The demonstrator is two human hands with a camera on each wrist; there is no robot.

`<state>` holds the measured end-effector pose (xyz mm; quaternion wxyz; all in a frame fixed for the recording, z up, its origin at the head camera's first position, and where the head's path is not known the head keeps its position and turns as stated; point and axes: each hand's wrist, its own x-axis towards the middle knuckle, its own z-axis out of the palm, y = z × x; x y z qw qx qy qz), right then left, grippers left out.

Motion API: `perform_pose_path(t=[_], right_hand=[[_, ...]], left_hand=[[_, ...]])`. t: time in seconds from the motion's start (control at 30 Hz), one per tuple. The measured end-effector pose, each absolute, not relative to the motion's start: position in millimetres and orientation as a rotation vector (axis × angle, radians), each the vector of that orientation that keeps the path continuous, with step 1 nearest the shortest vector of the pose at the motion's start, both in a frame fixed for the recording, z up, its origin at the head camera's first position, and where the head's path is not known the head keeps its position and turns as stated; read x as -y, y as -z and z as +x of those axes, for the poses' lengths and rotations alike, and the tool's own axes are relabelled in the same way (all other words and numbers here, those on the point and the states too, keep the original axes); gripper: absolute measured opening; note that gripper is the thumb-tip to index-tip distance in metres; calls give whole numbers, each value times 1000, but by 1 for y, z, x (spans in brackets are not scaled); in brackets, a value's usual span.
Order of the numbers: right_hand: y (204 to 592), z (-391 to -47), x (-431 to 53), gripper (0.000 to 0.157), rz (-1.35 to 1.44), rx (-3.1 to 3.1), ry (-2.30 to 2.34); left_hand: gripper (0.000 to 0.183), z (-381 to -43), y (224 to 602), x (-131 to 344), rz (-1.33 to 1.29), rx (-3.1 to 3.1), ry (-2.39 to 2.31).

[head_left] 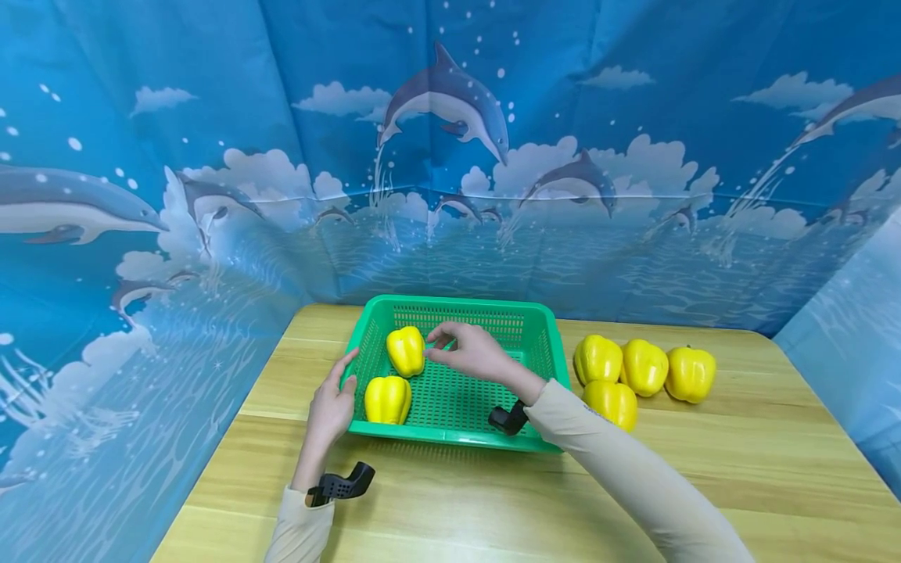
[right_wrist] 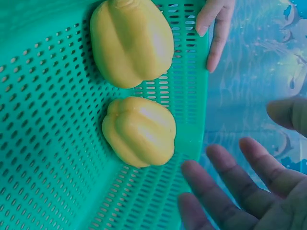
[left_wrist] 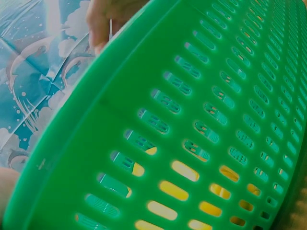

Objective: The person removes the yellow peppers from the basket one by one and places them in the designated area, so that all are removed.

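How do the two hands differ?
The left hand touches the green basket at its left side; the right hand hovers over the basket, holding nothing. In the head view, the left hand's fingers point upward, the right hand's leftward. Both are bare, with pale sleeves.

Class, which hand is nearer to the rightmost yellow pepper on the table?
Right. The right hand is over the basket, to the left of that pepper; the left hand is farther left, at the basket's left rim.
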<state>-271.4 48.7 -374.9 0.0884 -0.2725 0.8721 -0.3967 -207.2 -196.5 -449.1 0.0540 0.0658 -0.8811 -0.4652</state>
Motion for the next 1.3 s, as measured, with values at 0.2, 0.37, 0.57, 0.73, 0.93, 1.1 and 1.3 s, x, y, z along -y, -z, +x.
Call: perform_pose_path(t=[0.2,0.37,0.57,0.73,0.93,1.1,1.3], right_hand=[[379,-281,-27,40,-812,-2571,976],[385,-287,-14,46,-797,-2535,885],[392,-291,-1,57,-769,-2491,742],[400,-289,8,64,-734,-2480,645],[409,-288,14,68,-703,-2454,603],[413,-289,17,63,-672,-2403,620],[419,-290,19,46,-638,-2317,681]], left_hand=[[46,-207,449,196,211,2678,1420],[46,-207,447,196,218,2678,1416],[46,-207,447,196,213,2684,1412],[46,-207,448,197,210,2687,1405],[45,-207,449,198,208,2684,1403],[45,-208,449,198,212,2681,1400],[45,-208,450,197,224,2682,1410]])
